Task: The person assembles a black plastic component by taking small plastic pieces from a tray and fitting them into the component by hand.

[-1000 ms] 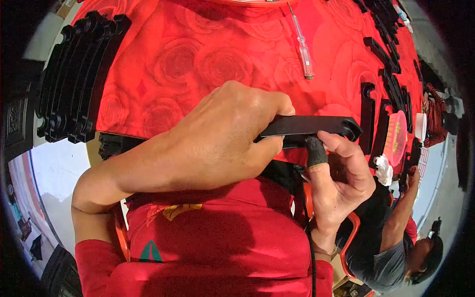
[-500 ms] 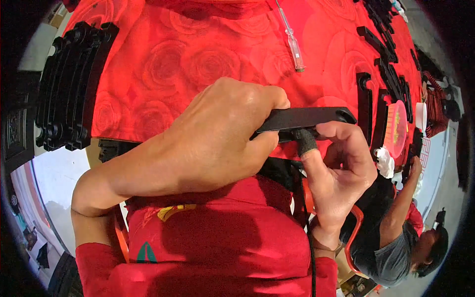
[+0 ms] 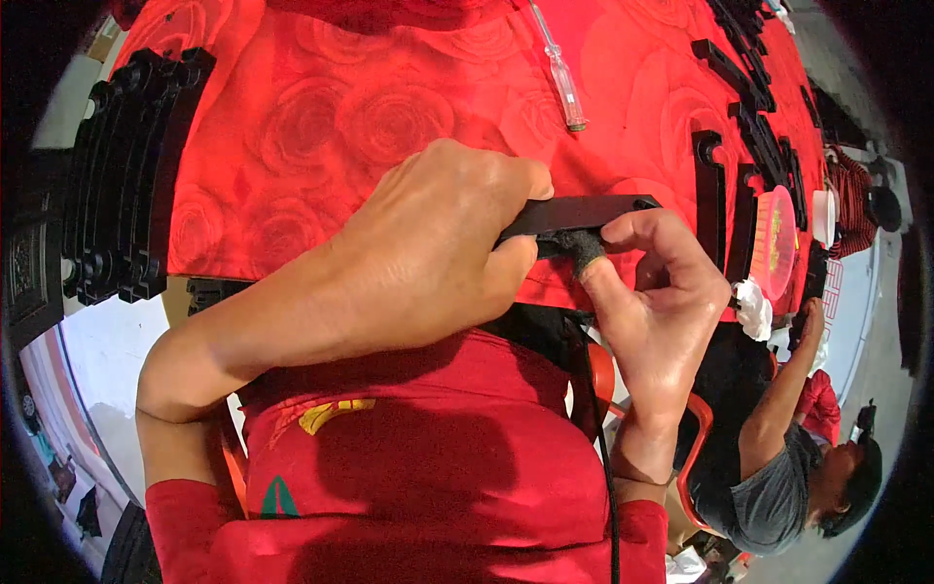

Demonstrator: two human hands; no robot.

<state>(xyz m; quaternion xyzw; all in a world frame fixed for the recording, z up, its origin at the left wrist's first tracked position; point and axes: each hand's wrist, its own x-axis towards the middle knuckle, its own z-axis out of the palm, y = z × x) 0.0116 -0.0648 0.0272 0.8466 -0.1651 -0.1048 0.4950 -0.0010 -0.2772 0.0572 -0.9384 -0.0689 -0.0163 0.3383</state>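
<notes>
A long black plastic bar (image 3: 584, 210) is held between both my hands, just in front of the table's near edge. My left hand (image 3: 448, 229) is closed round its left end, fingers over the far side and thumb below. My right hand (image 3: 666, 287) pinches the bar near its right end; a black cover (image 3: 585, 251) wraps the thumb tip. The bar's underside and the spot beneath the right thumb are mostly hidden. Beyond the bar, a screwdriver (image 3: 562, 88) with a clear handle lies on the red rose-patterned tablecloth (image 3: 389, 117).
Several similar black bars (image 3: 126, 175) stand side by side at the table's left edge. More black bars (image 3: 710, 195) lie on the right, near a pink basket (image 3: 774, 243) with small yellowish pieces and a crumpled white tissue (image 3: 753, 310). Another person (image 3: 778, 477) sits at the right.
Both hands and the bar have shifted slightly left in the picture, and the bar has tipped a little. The table has shifted similarly in view. Both hands keep their grip.
</notes>
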